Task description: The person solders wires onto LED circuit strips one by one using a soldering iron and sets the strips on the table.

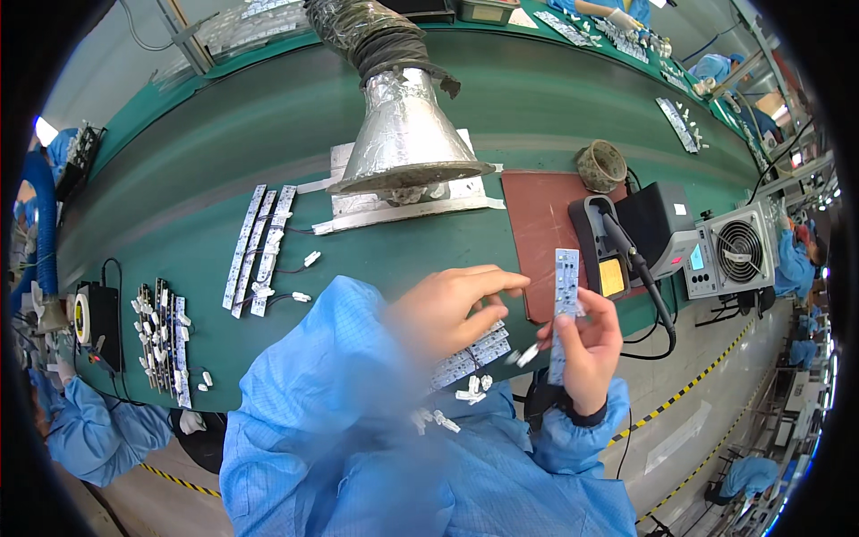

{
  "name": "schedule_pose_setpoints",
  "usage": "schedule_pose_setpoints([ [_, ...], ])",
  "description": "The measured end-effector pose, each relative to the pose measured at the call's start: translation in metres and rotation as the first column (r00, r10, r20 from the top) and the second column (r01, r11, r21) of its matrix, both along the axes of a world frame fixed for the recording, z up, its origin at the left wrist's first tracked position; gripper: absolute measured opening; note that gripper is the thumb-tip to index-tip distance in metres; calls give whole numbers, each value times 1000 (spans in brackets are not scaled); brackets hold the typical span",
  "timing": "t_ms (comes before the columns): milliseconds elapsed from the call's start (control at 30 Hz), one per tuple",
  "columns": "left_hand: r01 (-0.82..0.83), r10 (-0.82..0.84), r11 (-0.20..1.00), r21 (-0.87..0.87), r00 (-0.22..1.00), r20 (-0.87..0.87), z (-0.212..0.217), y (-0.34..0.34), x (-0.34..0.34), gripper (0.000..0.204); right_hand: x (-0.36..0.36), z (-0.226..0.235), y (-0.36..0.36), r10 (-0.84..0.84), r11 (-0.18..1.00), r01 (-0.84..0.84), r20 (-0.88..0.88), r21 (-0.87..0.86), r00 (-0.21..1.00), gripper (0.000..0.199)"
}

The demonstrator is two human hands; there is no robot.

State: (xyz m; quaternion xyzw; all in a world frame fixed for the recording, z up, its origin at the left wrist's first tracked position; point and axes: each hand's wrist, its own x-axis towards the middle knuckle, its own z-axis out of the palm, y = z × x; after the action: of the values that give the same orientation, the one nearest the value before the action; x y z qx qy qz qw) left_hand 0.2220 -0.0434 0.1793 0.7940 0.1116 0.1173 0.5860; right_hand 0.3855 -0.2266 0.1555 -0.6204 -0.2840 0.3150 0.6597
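My right hand (588,353) grips a narrow white circuit board strip (566,268), thumb on its face, and holds it nearly upright. A white plug connector (527,356) hangs beside that strip, slightly blurred. To the left, my left hand (452,309) reaches toward the strip with its index finger stretched out and its thumb apart. Nothing shows between those fingers, and they do not touch the strip. Under my left hand lie more board strips (474,356), partly hidden by it, with white connectors (472,390) at their near edge.
A soldering iron (626,242) rests in its stand beside a yellow sponge (612,277), on a brown mat (533,215). Behind are a foil-covered fume hood (404,134) and a round pot (601,166). Board strips (259,251) lie at left. A fan unit (735,253) stands right.
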Motion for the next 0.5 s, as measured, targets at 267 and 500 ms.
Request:
schedule_pose_setpoints([
  [267, 3, -18, 868, 496, 1000, 25, -42, 9, 17, 35, 29, -23, -10, 57, 942, 196, 704, -272, 708, 37],
  [500, 61, -135, 778, 625, 988, 70, -51, 5, 38, 43, 13, -25, -12, 20, 876, 377, 802, -302, 597, 31],
])
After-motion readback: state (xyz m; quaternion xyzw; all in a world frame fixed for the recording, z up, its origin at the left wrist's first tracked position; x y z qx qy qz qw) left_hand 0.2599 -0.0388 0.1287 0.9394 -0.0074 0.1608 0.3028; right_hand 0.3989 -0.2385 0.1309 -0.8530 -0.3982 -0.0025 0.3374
